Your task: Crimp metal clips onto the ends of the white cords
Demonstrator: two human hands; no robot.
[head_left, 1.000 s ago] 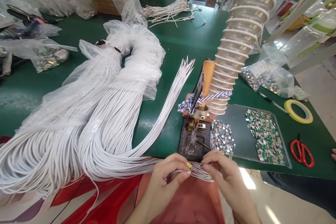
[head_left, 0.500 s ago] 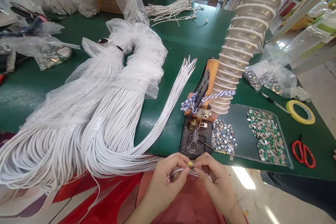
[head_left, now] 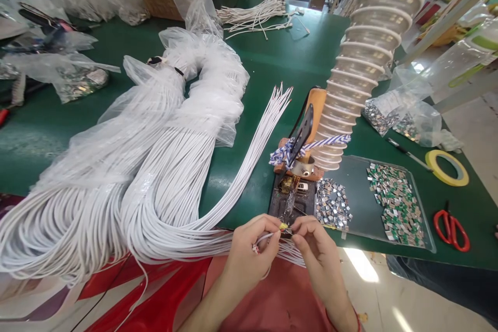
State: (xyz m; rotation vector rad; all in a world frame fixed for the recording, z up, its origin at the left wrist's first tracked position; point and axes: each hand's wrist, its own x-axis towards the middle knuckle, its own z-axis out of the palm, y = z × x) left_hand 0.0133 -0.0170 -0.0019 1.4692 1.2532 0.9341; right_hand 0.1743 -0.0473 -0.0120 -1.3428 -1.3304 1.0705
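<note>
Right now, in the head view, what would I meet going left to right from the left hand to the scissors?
Left hand, right hand, green-and-silver pieces, red scissors.

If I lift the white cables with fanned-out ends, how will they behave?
The white cables will likely flex easily, lying in one smooth curve. They may splay, since their tips fan apart. They could also snag neighbours, as lower down they lie against the larger wrapped bundle.
</note>
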